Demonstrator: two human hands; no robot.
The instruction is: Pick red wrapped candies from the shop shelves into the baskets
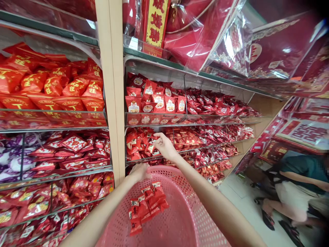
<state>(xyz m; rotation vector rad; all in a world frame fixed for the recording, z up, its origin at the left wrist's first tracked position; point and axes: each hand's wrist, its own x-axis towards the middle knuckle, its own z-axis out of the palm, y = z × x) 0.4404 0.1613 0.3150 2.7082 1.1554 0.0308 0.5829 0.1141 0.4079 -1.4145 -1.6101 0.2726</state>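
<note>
My left hand (140, 172) grips the far rim of a pink perforated basket (169, 226), its fingers curled over the edge. Several red packets (146, 206) with black characters on white patches lie inside the basket. My right hand (164, 146) reaches over the basket to a shelf compartment of similar red packets (136, 140). Its thumb and fingers are bent close together at a packet on the right side of that compartment. Whether they hold it is too small to tell.
A wooden post (113, 85) divides the shelves, whose clear front lips stick out. Orange-red packets (56, 82) fill the left shelf; wrapped red goods (277, 51) overhang at upper right. A seated person (295, 185) is at lower right.
</note>
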